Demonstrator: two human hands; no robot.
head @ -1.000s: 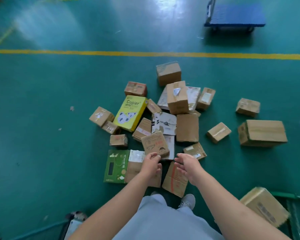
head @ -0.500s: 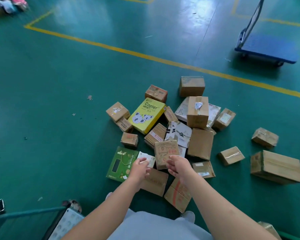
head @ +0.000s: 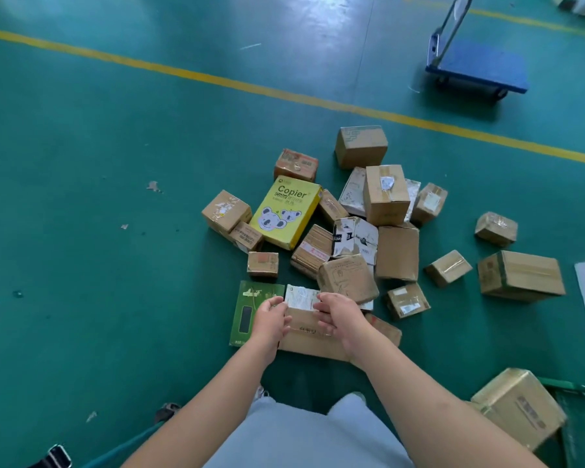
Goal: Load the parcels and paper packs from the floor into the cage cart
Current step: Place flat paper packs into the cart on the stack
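Both hands have come down from above the pile onto the nearest brown box (head: 309,336); a second ago they hung open over it. Now the left hand (head: 270,320) curls its grip on the box's left edge and the right hand (head: 340,319) on its right, fingers bent over the top by a white label (head: 300,297). Whether the box has left the floor (head: 81,265) cannot be told. It is flat, plain cardboard, lying just beside a green pack (head: 250,310) on its left.

A tilted carton (head: 347,276) leans just behind the box, near the right hand; a quick lift would likely knock it over or drag the green pack along. The grip sits near the top, so the box may tip forward once raised.

Farther off, the yellow copier paper pack (head: 286,214) lies among small cartons, and a blue trolley (head: 480,67) stands beyond the yellow line (head: 183,74)
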